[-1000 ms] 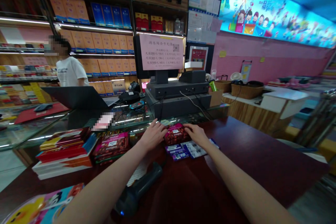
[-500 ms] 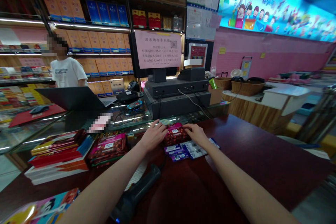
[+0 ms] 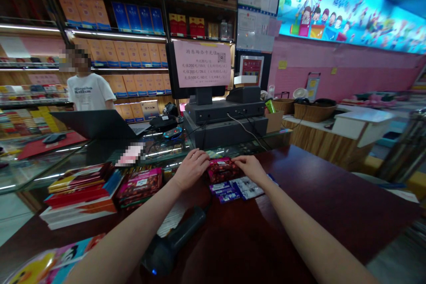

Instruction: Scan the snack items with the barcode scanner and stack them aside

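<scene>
My left hand [image 3: 192,169] has its fingers curled at the left end of a shiny red and pink packet [image 3: 222,169]. At the packet's right end, my right hand [image 3: 250,169] pinches the upper corner. The packet lies at the far side of the dark red table, and one or more like it seem to be underneath. Just in front of it are small purple sachets [image 3: 225,191] and a silver and purple sachet [image 3: 248,187]. Similar red and pink packets [image 3: 140,184] form a stack left of my left forearm.
A barcode scanner [image 3: 173,242] lies between my forearms. Books and packets [image 3: 83,191] are piled on the left, near a colourful picture package [image 3: 49,259]. Behind stand a cash register screen [image 3: 201,66] and an open laptop [image 3: 96,124]. A person [image 3: 89,91] stands behind the counter.
The packet's printed face looks narrower, tipped more away from me. My left hand has risen slightly on its end; my right hand keeps its pinch. The view has shifted a little.
</scene>
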Tool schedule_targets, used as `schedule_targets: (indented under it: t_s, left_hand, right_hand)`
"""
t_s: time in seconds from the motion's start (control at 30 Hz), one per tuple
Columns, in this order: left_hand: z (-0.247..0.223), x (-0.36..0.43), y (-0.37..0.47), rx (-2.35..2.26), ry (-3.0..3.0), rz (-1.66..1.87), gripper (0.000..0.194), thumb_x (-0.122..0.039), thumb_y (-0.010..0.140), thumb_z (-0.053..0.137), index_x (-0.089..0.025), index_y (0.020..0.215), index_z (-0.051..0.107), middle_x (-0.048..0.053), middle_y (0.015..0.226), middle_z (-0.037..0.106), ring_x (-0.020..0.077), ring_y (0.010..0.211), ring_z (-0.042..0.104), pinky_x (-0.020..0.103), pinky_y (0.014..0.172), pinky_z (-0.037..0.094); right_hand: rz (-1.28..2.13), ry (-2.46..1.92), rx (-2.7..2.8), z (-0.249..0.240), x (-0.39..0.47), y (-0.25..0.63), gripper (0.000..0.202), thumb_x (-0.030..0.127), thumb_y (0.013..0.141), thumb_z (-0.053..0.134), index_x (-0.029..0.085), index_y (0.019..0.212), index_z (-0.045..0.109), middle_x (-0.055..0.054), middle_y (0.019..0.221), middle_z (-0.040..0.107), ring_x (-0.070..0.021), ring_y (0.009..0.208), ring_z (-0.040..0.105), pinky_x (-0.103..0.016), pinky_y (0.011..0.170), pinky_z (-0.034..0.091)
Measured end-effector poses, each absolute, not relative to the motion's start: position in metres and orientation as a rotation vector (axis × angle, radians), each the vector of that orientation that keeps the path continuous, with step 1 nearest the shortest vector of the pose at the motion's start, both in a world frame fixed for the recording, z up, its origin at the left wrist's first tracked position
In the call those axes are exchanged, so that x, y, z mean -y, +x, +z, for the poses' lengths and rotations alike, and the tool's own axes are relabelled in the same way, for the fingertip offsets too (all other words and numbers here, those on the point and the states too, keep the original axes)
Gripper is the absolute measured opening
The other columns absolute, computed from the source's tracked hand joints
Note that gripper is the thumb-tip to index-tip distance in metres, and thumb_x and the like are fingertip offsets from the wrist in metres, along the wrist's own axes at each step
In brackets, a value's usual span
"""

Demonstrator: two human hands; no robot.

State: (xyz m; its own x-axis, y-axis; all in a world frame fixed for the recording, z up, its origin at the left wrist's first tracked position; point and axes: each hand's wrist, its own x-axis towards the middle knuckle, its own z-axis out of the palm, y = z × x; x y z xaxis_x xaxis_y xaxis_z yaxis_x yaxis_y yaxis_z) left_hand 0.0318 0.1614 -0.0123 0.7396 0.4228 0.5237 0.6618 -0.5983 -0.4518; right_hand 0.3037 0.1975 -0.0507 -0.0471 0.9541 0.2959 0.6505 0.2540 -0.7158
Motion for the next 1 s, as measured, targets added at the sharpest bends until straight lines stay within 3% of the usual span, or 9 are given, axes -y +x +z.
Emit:
schedule_targets:
  t_s: [0.13,0.3,0.47,0.6,0.7,0.8,1.0]
  left_hand:
    - [-0.003,-0.149,0.014,0.882,-2.269,-0.614,0.015,-0.017,0.097,0.049,-0.019,0.099,0.064,0.004,0.101,0.070,0.0188,0.108,0.059,0.041,0.110,0.039]
    - [0.009,-0.133,-0.013,1.000,-2.171,-0.709,0.018,-0.021,0.099,0.045,-0.019,0.092,0.062,0.004,0.094,0.070,0.0176,0.098,0.063,0.042,0.111,0.038]
    - [0.013,-0.116,-0.038,1.121,-2.139,-0.778,0.012,-0.022,0.097,0.049,-0.020,0.091,0.059,0.003,0.089,0.069,0.0182,0.096,0.062,0.045,0.111,0.038]
    - [0.007,-0.102,-0.053,1.275,-2.108,-0.848,0.006,-0.021,0.094,0.055,-0.021,0.088,0.056,0.002,0.088,0.067,0.0193,0.094,0.061,0.046,0.111,0.038]
    - [-0.002,-0.094,-0.064,1.406,-2.073,-0.932,0.005,-0.023,0.093,0.057,-0.021,0.089,0.055,0.002,0.089,0.066,0.0197,0.093,0.061,0.046,0.108,0.039]
    - [-0.009,-0.085,-0.074,1.491,-2.027,-1.047,0.005,-0.023,0.093,0.057,-0.022,0.097,0.056,0.001,0.089,0.068,0.0204,0.095,0.061,0.047,0.107,0.039]
    - [-0.013,-0.066,-0.086,1.483,-1.908,-1.078,0.046,-0.017,0.094,0.053,-0.026,0.138,0.046,0.001,0.093,0.069,0.0197,0.096,0.060,0.046,0.109,0.037]
  right_hand:
    - [0.573,-1.427,1.746,-0.046,-0.187,0.288,0.034,0.025,0.077,0.052,0.023,0.092,0.082,-0.002,0.082,0.080,-0.0215,0.081,0.073,-0.028,0.073,0.054]
    - [0.762,-1.219,1.724,-0.039,-0.176,0.260,0.043,0.020,0.069,0.050,0.021,0.098,0.081,-0.002,0.092,0.080,-0.0218,0.083,0.072,-0.029,0.076,0.053]
    - [0.792,-1.048,1.666,-0.034,-0.171,0.231,0.030,0.035,0.071,0.063,0.019,0.090,0.080,-0.004,0.090,0.079,-0.0239,0.087,0.071,-0.032,0.082,0.052]
    - [0.680,-1.082,1.614,-0.035,-0.165,0.208,0.027,0.043,0.073,0.064,0.019,0.076,0.076,-0.004,0.076,0.075,-0.0228,0.078,0.068,-0.032,0.077,0.050]
    - [0.614,-1.048,1.601,-0.036,-0.159,0.191,0.027,0.045,0.075,0.063,0.020,0.076,0.074,-0.005,0.081,0.073,-0.0226,0.080,0.065,-0.033,0.078,0.049]
    - [0.520,-0.989,1.637,-0.037,-0.154,0.175,0.028,0.047,0.078,0.062,0.021,0.074,0.070,-0.006,0.083,0.069,-0.0234,0.084,0.061,-0.035,0.081,0.047]
    - [0.760,-0.875,1.653,-0.040,-0.146,0.147,0.027,0.047,0.085,0.059,0.021,0.086,0.065,-0.003,0.083,0.069,-0.0224,0.079,0.063,-0.034,0.076,0.048]
